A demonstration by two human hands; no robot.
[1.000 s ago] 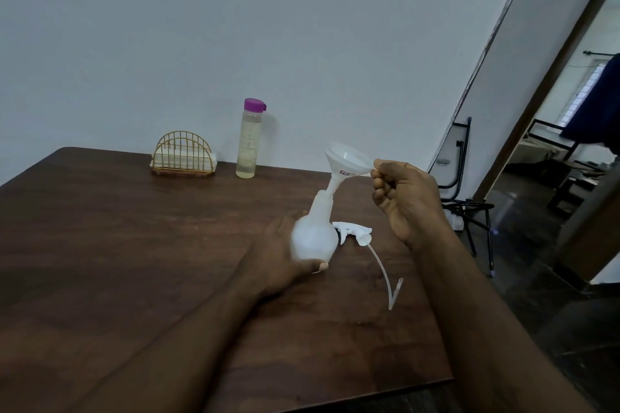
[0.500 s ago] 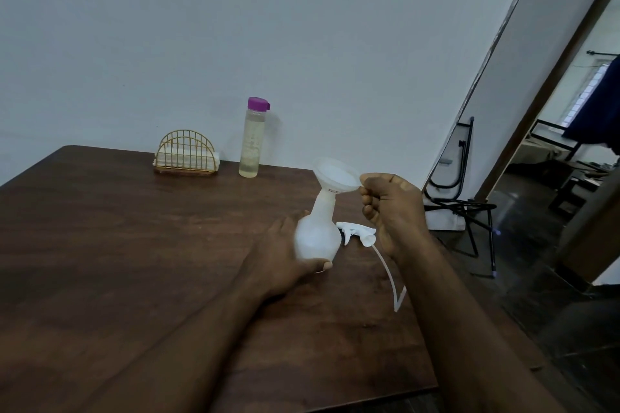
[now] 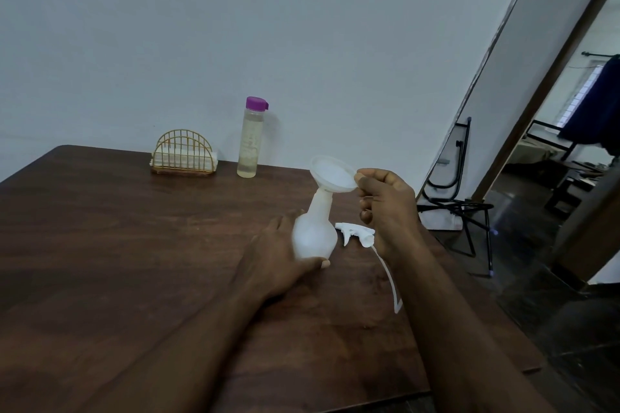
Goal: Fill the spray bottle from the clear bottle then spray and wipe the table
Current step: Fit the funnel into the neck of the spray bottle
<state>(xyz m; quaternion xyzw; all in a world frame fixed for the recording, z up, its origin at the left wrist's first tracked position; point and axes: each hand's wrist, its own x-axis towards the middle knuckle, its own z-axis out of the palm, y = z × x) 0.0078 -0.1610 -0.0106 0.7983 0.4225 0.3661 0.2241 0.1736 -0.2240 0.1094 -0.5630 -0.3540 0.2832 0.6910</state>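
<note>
A white spray bottle (image 3: 314, 231) stands upright on the dark wooden table (image 3: 134, 245), its top off. My left hand (image 3: 278, 258) wraps around its round base. A white funnel (image 3: 332, 174) sits in the bottle's neck, and my right hand (image 3: 385, 208) pinches the funnel's rim on the right side. The white spray head (image 3: 355, 233) with its long dip tube lies on the table just right of the bottle. The clear bottle (image 3: 250, 139) with a purple cap, holding pale liquid, stands at the back of the table against the wall.
A gold wire napkin holder (image 3: 184, 152) with white napkins stands left of the clear bottle. The table's right edge runs close to my right forearm. Beyond it are a black folding frame (image 3: 459, 191) and a doorway to another room.
The funnel has come down and now sits deeper in the bottle's neck, my right hand lowering with it. My left hand has stayed on the bottle.
</note>
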